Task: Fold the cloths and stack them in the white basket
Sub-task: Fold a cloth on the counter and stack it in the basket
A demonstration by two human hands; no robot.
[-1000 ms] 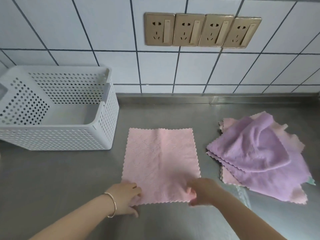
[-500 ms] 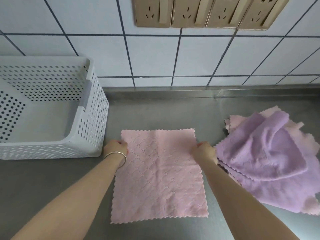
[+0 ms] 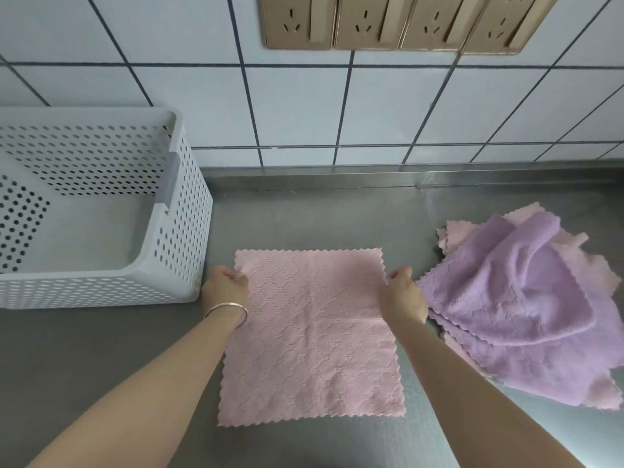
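A pink cloth lies spread flat on the steel counter in front of me. My left hand, with a bangle at the wrist, pinches the cloth's far left corner. My right hand pinches its far right corner. The white perforated basket stands at the left with nothing inside it. At the right lies a loose pile of purple and pink cloths, unfolded.
The steel counter runs back to a white tiled wall. A row of gold wall sockets sits above. The basket's right wall stands close to my left hand.
Both hands moved from the cloth's near edge up along its sides to the far corners and took hold there. The view shifted down and closer.
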